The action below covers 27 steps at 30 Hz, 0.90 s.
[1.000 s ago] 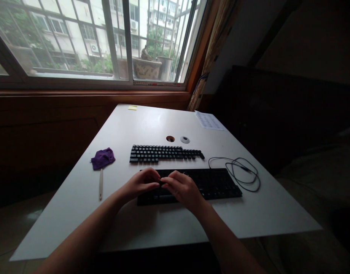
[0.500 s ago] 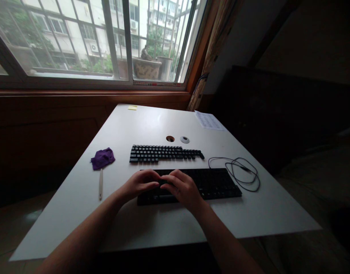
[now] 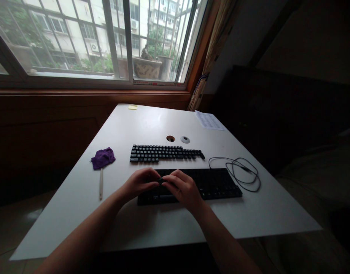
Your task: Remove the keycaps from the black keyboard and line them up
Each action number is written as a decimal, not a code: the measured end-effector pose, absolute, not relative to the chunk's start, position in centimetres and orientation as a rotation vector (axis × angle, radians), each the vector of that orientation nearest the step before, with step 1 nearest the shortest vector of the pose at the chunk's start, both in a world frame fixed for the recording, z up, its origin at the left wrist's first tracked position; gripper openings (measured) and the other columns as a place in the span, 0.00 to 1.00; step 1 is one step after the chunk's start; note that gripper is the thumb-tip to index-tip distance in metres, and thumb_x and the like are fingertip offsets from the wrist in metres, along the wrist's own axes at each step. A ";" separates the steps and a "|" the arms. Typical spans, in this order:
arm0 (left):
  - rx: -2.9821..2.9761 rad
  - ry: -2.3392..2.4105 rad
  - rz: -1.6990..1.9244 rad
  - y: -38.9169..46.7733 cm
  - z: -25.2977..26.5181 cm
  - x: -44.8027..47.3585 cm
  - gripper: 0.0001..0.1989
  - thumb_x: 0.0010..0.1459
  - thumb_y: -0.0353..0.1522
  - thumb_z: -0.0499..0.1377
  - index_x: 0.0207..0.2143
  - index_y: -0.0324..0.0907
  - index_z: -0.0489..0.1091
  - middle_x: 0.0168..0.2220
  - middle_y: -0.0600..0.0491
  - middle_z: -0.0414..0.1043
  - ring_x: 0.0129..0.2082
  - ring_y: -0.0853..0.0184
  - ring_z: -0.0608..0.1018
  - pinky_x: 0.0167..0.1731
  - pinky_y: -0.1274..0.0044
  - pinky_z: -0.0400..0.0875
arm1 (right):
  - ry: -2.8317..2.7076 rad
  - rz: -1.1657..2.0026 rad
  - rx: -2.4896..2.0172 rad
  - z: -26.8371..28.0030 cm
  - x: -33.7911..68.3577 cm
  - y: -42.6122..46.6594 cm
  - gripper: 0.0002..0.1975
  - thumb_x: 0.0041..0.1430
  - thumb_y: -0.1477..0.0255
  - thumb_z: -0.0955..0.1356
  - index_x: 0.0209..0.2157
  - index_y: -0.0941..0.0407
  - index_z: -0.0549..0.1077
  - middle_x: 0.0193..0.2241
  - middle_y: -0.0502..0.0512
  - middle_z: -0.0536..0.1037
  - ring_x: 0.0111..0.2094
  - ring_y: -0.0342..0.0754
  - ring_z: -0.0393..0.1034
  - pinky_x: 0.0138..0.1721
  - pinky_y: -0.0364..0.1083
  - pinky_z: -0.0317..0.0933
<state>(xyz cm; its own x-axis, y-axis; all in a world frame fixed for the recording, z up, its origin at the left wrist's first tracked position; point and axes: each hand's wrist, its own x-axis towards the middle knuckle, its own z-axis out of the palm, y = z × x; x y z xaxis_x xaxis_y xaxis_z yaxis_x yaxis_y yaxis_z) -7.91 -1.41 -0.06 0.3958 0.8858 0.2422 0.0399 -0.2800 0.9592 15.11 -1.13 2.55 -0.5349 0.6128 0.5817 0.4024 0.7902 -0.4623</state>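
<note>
My left hand (image 3: 142,181) and my right hand (image 3: 182,188) meet fingertip to fingertip above a black keyboard (image 3: 215,184). Pinched between their fingers is a small dark piece that looks like a keycap (image 3: 161,180), mostly covered by the fingertips. Under my hands, the left part of the keyboard is partly hidden. Just behind it, several loose black keycaps (image 3: 158,152) stand in rows on the white table, laid out like a keyboard, with a ragged front edge.
A purple cloth (image 3: 103,158) and a pale thin stick-like tool (image 3: 101,184) lie on the left. The black cable (image 3: 250,171) coils at the right. Farther back are a cable hole (image 3: 171,139), its round cover (image 3: 185,140), a printed sheet (image 3: 209,120) and yellow sticky notes (image 3: 132,107).
My fingers have shifted slightly, and the small dark keycap between them shows a little more. Everything else on the table stays in place.
</note>
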 end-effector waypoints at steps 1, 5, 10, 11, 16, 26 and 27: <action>1.653 0.840 1.046 -1.4 -0.1 -7.9 0.12 0.56 0.35 0.65 0.40 0.37 0.72 0.35 0.49 0.76 0.34 0.67 0.77 0.35 0.76 0.73 | -2.204 0.356 -0.749 2.6 15.0 -1.2 0.08 0.63 0.71 0.69 0.45 0.54 0.75 0.34 0.54 0.75 0.35 0.46 0.70 0.37 0.45 0.65; 1.653 0.847 1.053 -1.3 0.0 -7.9 0.12 0.56 0.35 0.65 0.40 0.37 0.73 0.34 0.49 0.76 0.33 0.67 0.77 0.34 0.77 0.73 | -2.191 0.382 -0.745 2.5 14.9 -1.2 0.09 0.64 0.72 0.68 0.45 0.53 0.75 0.34 0.54 0.75 0.34 0.46 0.70 0.37 0.45 0.66; 1.639 0.847 1.065 -1.3 0.1 -7.8 0.13 0.56 0.36 0.65 0.39 0.36 0.73 0.35 0.48 0.77 0.34 0.66 0.78 0.35 0.75 0.74 | -2.180 0.402 -0.739 2.3 14.8 -1.4 0.12 0.64 0.72 0.67 0.49 0.53 0.75 0.33 0.54 0.74 0.34 0.46 0.70 0.36 0.45 0.66; 1.645 0.850 1.068 -1.3 0.0 -7.8 0.13 0.56 0.36 0.65 0.39 0.36 0.73 0.35 0.48 0.77 0.34 0.65 0.78 0.36 0.75 0.74 | -2.181 0.405 -0.743 2.2 14.8 -1.4 0.12 0.64 0.72 0.67 0.49 0.53 0.74 0.33 0.54 0.74 0.34 0.46 0.70 0.36 0.45 0.66; 1.750 0.909 1.107 -1.2 -0.1 -8.0 0.11 0.56 0.35 0.65 0.38 0.37 0.74 0.34 0.49 0.76 0.33 0.66 0.77 0.35 0.76 0.72 | -2.154 0.413 -0.745 1.8 14.7 -1.5 0.14 0.64 0.73 0.67 0.51 0.53 0.74 0.33 0.54 0.74 0.33 0.46 0.69 0.36 0.45 0.66; 2.088 1.019 1.276 -1.2 0.6 -7.5 0.05 0.54 0.27 0.63 0.33 0.40 0.68 0.30 0.54 0.67 0.29 0.70 0.70 0.30 0.79 0.66 | -2.148 0.421 -0.873 2.4 14.0 -1.5 0.11 0.65 0.67 0.67 0.46 0.55 0.77 0.30 0.54 0.74 0.32 0.46 0.70 0.36 0.45 0.65; 2.112 1.032 1.290 -1.3 0.7 -7.4 0.06 0.53 0.26 0.62 0.33 0.40 0.68 0.30 0.54 0.67 0.29 0.70 0.70 0.30 0.79 0.66 | -2.149 0.427 -0.890 2.5 13.9 -1.4 0.11 0.65 0.66 0.67 0.45 0.55 0.77 0.30 0.54 0.74 0.32 0.46 0.70 0.36 0.45 0.64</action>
